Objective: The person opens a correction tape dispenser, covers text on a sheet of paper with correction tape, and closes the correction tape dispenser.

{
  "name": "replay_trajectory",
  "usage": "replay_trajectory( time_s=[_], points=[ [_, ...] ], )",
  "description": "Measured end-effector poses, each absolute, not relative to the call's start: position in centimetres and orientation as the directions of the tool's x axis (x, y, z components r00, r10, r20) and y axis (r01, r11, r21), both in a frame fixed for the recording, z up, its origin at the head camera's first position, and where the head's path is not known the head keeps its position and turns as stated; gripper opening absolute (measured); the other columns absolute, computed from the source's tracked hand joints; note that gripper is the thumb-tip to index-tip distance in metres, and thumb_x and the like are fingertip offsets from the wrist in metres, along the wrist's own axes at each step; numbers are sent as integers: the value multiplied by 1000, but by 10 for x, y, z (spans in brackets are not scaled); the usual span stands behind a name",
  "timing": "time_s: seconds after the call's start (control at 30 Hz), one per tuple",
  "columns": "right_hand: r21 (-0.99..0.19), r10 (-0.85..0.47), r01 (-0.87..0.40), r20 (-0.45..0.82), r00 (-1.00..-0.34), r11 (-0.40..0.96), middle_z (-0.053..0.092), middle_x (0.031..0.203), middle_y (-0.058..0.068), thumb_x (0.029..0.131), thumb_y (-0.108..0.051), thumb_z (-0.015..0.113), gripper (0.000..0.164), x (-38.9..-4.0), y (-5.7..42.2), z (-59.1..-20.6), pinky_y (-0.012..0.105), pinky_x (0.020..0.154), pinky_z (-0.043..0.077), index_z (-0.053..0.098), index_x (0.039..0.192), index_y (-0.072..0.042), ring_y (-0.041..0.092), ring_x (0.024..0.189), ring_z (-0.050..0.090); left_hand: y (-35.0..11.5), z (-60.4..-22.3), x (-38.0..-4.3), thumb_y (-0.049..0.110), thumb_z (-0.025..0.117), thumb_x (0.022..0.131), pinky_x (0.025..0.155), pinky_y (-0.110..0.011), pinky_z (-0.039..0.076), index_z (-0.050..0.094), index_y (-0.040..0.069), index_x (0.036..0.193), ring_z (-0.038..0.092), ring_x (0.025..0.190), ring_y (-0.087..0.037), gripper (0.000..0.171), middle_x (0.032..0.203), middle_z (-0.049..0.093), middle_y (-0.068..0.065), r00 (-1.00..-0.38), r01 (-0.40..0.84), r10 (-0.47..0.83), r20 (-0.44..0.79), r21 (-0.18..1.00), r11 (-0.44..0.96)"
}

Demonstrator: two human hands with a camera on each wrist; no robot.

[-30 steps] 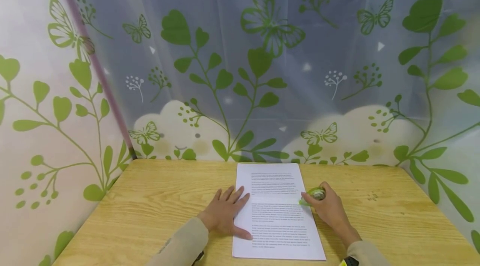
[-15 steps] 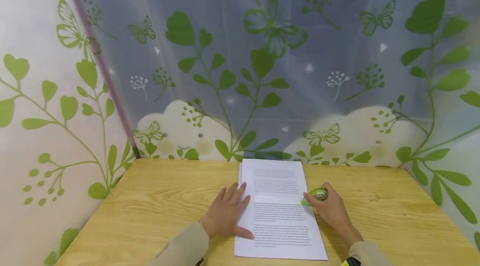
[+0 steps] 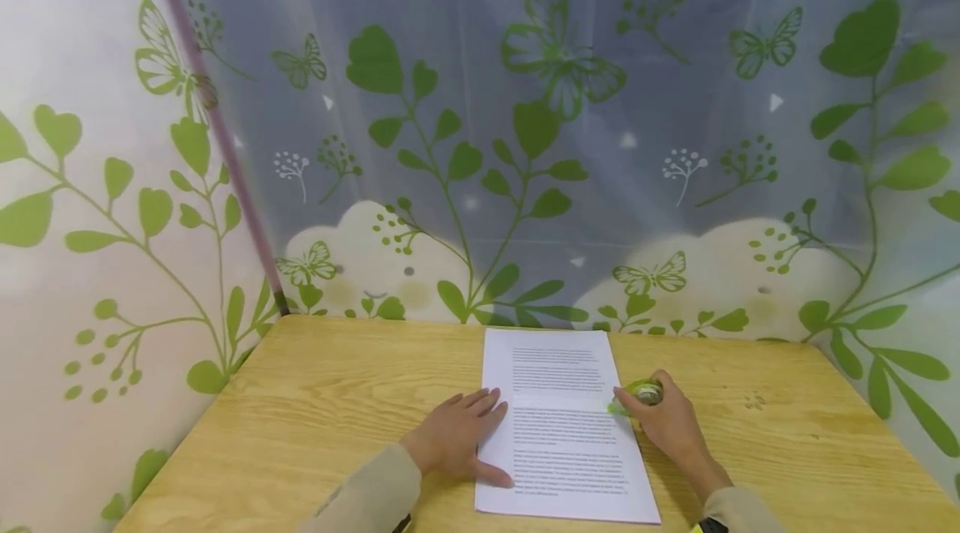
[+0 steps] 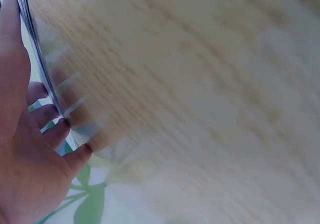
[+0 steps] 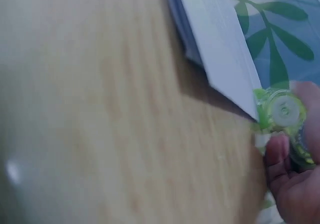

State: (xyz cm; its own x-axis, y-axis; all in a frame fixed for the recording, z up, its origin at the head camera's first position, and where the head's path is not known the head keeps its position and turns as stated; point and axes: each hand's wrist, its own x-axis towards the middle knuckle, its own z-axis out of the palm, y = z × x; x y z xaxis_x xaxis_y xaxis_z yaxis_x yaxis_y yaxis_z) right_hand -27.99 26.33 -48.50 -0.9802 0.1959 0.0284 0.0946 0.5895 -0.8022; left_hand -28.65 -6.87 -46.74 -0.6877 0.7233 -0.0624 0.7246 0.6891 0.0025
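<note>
A stack of printed sheets [image 3: 558,424] lies on the wooden table in the head view, its text upright to the person. On its left edge rests my left hand [image 3: 459,437], fingers extended and thumb laid on the lower margin. The left wrist view catches this hand [image 4: 30,134] along the stack's side. At the right edge my right hand [image 3: 672,420] grips a green, see-through correction tape dispenser [image 3: 643,394], its tip at the paper's margin. The right wrist view shows the dispenser [image 5: 284,110] between thumb and fingers, beside a sheet corner [image 5: 227,79].
The light wooden table [image 3: 337,383] extends to both sides of the stack. Behind it hangs a blue-grey curtain [image 3: 465,82] printed with green leaves and butterflies. A paler leaf-printed sheet [image 3: 60,283] hangs at the left.
Half a second ago the top sheet sat slightly off those beneath; now the edges look even. My left fingers have drawn closer together. The right hand keeps the dispenser by the margin.
</note>
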Motion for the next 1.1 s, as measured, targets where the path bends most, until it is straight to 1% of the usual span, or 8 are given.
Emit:
replay_trajectory(
  time_s=[0.13, 0.23, 0.37, 0.5, 0.6, 0.7, 0.83, 1.1],
  points=[
    [-879, 289, 120, 22, -957, 462, 58, 81, 9, 85, -60, 60, 65, -281, 267, -490, 28, 55, 46, 43, 109, -2, 18, 65, 55, -70, -469, -289, 82, 43, 77, 108, -48, 29, 34, 8, 148, 28, 139, -29, 104, 153, 28, -13, -687, 726, 725, -56, -2, 688],
    [-932, 347, 130, -5, -938, 337, 58, 76, 7, 85, -63, 58, 68, -281, 266, -488, 26, 59, 48, 42, 113, -2, 16, 64, 57, -71, -469, -289, 82, 43, 77, 108, -48, 28, 33, 7, 149, 26, 139, -29, 104, 153, 27, -14, -694, 718, 717, -63, -1, 696],
    [-948, 363, 145, -35, -931, 282, 56, 75, 5, 84, -63, 58, 71, -281, 258, -483, 26, 60, 47, 41, 117, -2, 15, 64, 55, -73, -470, -289, 82, 43, 76, 109, -48, 26, 31, 8, 150, 24, 140, -29, 105, 154, 25, -13, -709, 702, 700, -86, 9, 712],
    [-952, 352, 147, -44, -935, 270, 54, 72, 5, 83, -63, 59, 73, -281, 240, -477, 26, 56, 46, 41, 120, -3, 16, 60, 55, -74, -472, -289, 82, 43, 76, 109, -49, 26, 31, 9, 150, 23, 141, -28, 104, 155, 25, -13, -712, 699, 697, -87, 15, 715],
    [-955, 331, 132, -38, -943, 264, 53, 70, 5, 82, -63, 62, 72, -283, 220, -474, 27, 53, 49, 42, 117, -3, 16, 56, 54, -75, -473, -289, 82, 43, 76, 109, -49, 26, 32, 8, 149, 24, 140, -28, 104, 154, 25, -13, -705, 706, 705, -73, 9, 708],
    [-960, 293, 103, -23, -956, 260, 54, 70, 6, 82, -59, 65, 67, -284, 199, -473, 27, 52, 51, 44, 113, -3, 15, 54, 54, -75, -473, -288, 82, 42, 77, 109, -50, 26, 31, 8, 149, 24, 140, -29, 104, 154, 25, -14, -699, 714, 713, -63, 0, 700],
    [-966, 257, 67, 0, -966, 249, 59, 67, 8, 82, -53, 69, 58, -286, 171, -477, 30, 51, 53, 47, 105, -6, 17, 54, 57, -74, -474, -287, 81, 44, 77, 109, -50, 26, 32, 8, 149, 24, 140, -29, 103, 154, 26, -14, -696, 717, 716, -59, 2, 697],
    [-944, 219, 69, 3, -976, 323, 59, 65, 8, 83, -46, 72, 53, -287, 134, -487, 30, 45, 52, 46, 107, -7, 16, 45, 58, -69, -471, -286, 82, 41, 77, 108, -49, 28, 32, 9, 149, 25, 140, -28, 103, 154, 26, -13, -694, 719, 717, -61, -30, 694]
  ],
)
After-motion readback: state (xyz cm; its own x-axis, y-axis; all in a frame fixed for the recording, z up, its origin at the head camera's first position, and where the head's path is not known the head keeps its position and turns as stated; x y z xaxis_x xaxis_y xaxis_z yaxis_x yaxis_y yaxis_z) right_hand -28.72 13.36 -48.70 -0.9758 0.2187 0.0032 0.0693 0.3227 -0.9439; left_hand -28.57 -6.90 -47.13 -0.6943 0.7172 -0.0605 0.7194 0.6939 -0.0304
